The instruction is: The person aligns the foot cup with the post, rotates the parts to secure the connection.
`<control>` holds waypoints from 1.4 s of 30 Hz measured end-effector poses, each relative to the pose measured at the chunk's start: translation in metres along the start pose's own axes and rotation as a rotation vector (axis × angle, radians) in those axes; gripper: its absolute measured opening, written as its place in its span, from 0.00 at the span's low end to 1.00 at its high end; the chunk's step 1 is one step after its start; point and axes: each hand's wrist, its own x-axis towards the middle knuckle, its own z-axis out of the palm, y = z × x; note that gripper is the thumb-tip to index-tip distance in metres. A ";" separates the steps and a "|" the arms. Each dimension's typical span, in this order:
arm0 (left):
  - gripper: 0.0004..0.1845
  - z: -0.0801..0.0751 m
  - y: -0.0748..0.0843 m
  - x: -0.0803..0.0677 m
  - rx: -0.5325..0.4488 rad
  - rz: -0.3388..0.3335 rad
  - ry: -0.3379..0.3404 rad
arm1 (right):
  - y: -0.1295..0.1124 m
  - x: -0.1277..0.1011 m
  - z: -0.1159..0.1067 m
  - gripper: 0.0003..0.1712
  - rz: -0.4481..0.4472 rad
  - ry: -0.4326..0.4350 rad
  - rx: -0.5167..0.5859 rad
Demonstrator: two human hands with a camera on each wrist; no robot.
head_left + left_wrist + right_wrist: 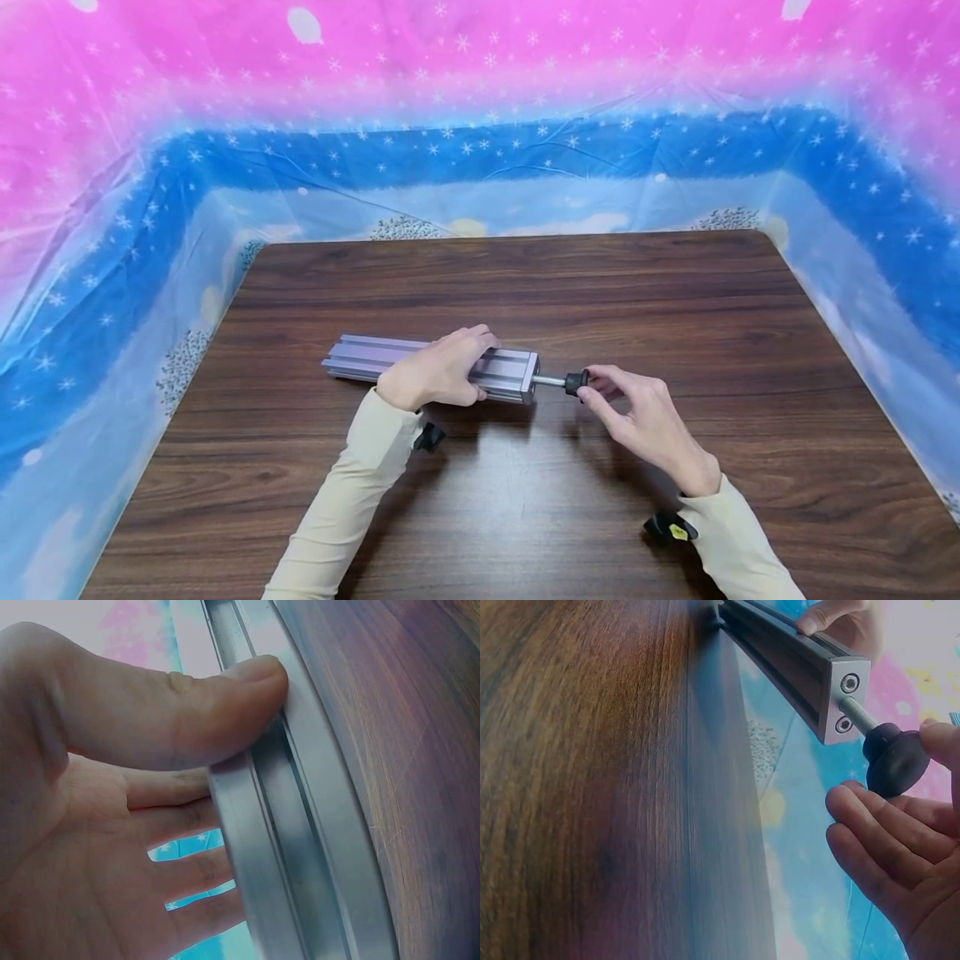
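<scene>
An aluminium profile (506, 371) with long grooves lies across the table, its length running left to right. My left hand (442, 367) grips it from above, thumb on the near grooved side (274, 787) and fingers over the far side. At the right end is a flat end plate (831, 712) with two socket screws. A threaded rod (859, 714) sticks out between those screws and carries the black base of a levelling foot (896, 761). My right hand (648, 417) pinches this base between thumb and fingers.
The dark wood-grain table (525, 283) has rounded far corners. Pink and blue snowflake cloth (480, 154) hangs around its back and sides. Black wrist mounts (660, 527) sit beneath both cream sleeves (352, 492).
</scene>
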 end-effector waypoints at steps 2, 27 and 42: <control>0.29 0.000 0.000 0.000 -0.003 0.003 -0.001 | 0.000 0.000 0.000 0.14 0.023 -0.014 -0.001; 0.29 -0.003 0.001 0.000 0.001 0.017 -0.002 | -0.002 0.002 -0.002 0.34 -0.189 0.072 0.071; 0.25 -0.002 0.002 -0.001 0.022 0.045 0.010 | -0.004 0.000 0.000 0.18 -0.019 0.041 0.018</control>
